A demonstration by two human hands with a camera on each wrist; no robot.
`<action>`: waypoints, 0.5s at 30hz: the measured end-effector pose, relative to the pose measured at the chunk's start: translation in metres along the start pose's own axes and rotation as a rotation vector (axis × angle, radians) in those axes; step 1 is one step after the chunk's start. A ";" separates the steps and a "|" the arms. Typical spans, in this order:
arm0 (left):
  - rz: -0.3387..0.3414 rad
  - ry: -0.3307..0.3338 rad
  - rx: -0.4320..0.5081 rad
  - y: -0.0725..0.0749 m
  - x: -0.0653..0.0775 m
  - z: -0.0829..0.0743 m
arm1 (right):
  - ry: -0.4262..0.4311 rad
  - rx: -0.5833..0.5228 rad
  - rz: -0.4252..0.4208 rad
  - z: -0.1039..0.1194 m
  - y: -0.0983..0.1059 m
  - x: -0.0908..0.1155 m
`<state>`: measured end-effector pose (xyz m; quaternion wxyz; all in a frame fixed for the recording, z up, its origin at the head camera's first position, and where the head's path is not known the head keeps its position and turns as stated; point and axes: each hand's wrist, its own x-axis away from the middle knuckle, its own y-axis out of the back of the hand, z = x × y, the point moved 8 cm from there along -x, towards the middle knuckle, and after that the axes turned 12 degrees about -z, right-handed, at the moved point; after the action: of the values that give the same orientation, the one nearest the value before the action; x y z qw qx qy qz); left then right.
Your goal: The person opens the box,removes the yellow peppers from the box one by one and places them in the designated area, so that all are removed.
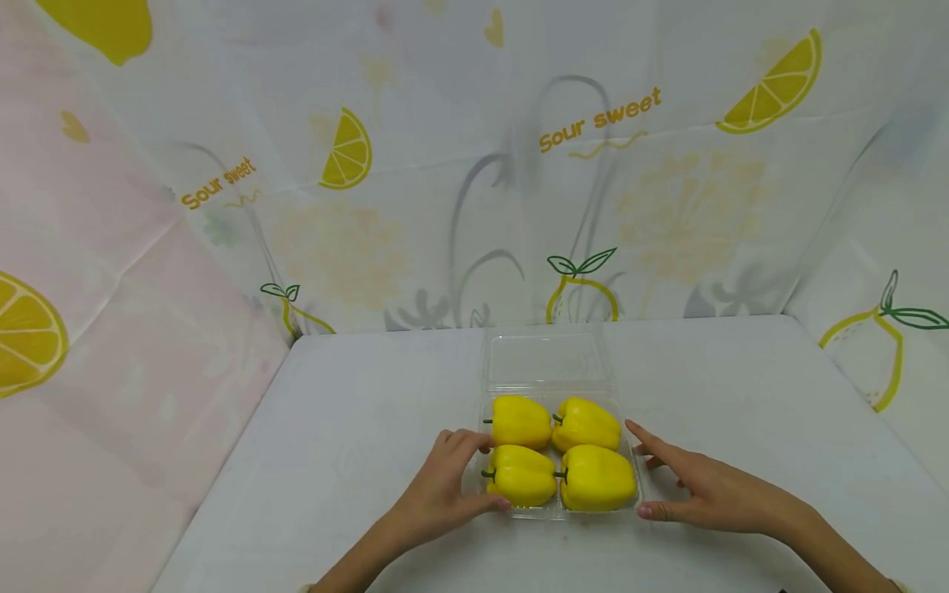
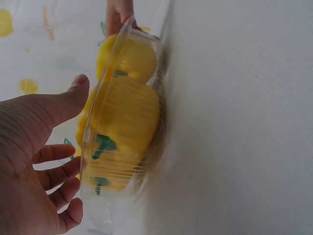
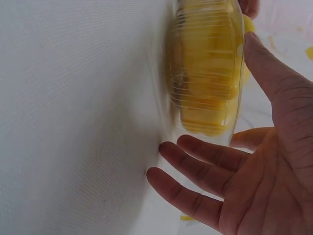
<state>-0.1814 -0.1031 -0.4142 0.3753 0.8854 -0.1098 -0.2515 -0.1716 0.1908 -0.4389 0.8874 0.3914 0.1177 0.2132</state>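
Several yellow bell peppers (image 1: pixel 596 479) with green stems sit in two rows inside a clear plastic clamshell box (image 1: pixel 549 514). The box's see-through lid (image 1: pixel 547 359) is folded back, away from the person. At the box's left edge is my left hand (image 1: pixel 443 482), with its fingers (image 2: pixel 61 196) loosely bent near the rim and its thumb apart from them. My right hand (image 1: pixel 712 492) is at the right edge, its fingers (image 3: pixel 195 166) spread beside the box wall. The right thumb (image 3: pixel 266 63) is at the rim; whether it presses there I cannot tell.
A white-covered table (image 1: pixel 356 412) lies under the box. Behind it hangs a white cloth backdrop (image 1: pixel 415 247) printed with lemons and lettering, and a pinkish cloth (image 1: pixel 133 329) hangs at the left.
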 end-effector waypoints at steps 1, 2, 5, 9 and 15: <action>-0.007 -0.010 -0.023 -0.001 0.000 -0.001 | -0.003 0.000 0.001 0.000 0.000 0.000; -0.013 -0.020 -0.046 -0.001 -0.001 -0.002 | -0.005 0.000 0.002 0.000 0.000 0.000; -0.017 -0.038 -0.100 -0.002 -0.002 -0.004 | -0.009 0.002 0.002 0.000 0.000 0.000; -0.001 -0.046 -0.144 -0.004 -0.002 -0.006 | -0.012 0.008 0.001 0.000 0.000 0.000; 0.005 -0.073 -0.179 -0.005 -0.003 -0.007 | -0.016 0.008 -0.001 0.001 0.000 0.000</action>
<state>-0.1804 -0.0938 -0.4125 0.4491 0.8383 -0.1028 -0.2915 -0.1709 0.1902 -0.4378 0.8868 0.3966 0.1117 0.2094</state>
